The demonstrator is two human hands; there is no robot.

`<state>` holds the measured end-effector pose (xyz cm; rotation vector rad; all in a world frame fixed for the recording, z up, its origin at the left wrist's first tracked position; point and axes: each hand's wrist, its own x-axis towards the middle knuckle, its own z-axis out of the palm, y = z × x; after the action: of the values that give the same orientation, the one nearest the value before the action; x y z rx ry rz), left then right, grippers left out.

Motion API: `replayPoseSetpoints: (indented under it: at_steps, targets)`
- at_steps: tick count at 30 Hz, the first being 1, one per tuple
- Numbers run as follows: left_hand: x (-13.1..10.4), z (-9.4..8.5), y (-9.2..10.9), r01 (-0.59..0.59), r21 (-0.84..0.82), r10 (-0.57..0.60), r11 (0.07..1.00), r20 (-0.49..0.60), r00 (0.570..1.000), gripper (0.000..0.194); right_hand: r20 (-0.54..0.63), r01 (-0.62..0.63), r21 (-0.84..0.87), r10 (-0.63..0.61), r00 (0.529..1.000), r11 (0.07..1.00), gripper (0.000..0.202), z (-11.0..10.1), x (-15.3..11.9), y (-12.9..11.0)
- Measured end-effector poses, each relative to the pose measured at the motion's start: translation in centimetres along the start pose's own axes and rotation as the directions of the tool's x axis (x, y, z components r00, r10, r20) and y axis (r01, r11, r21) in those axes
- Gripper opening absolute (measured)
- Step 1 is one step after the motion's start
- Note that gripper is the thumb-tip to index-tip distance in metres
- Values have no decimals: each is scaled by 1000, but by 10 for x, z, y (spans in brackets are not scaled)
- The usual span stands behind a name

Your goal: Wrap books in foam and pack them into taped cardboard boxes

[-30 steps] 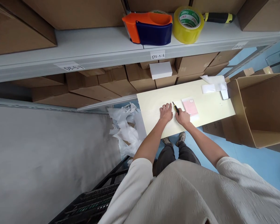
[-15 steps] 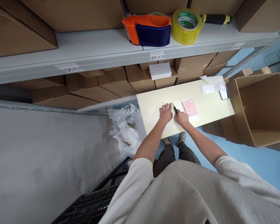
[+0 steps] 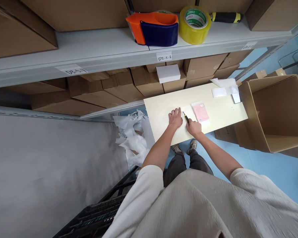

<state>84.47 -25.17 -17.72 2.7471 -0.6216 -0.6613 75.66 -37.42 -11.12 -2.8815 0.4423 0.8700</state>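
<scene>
One knife (image 3: 185, 116), probably light, stiff and safest held by its handle (image 3: 187, 119), sat clasped in the right hand (image 3: 194, 128) over the pale board (image 3: 223, 112), beside the loosely spread left hand (image 3: 175, 118)

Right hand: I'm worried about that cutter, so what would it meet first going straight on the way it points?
The right hand, cutter foremost, would probably meet the left hand at its index fingertip first, though the line might narrowly miss; depth is unclear.
</scene>
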Motion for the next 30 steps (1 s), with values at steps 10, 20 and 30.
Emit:
replayPoseSetpoints:
  at_steps: [10, 20, 30]
  targets:
    - [-13, 11, -6, -63, -11, 62, 998, -34, 997, 57, 12, -14, -3, 14, 1000, 1000, 34, 14, -23, 7]
    - [-28, 13, 3, -31, 4, 31, 1000, -72, 997, 55, 21, -38, -6, 38, 999, 999, 33, 24, -48, 14]
    - [-55, 23, 11, -55, 4, 55, 998, -78, 995, 70, 23, -16, -35, 17, 1000, 999, 34, 31, -62, 26]
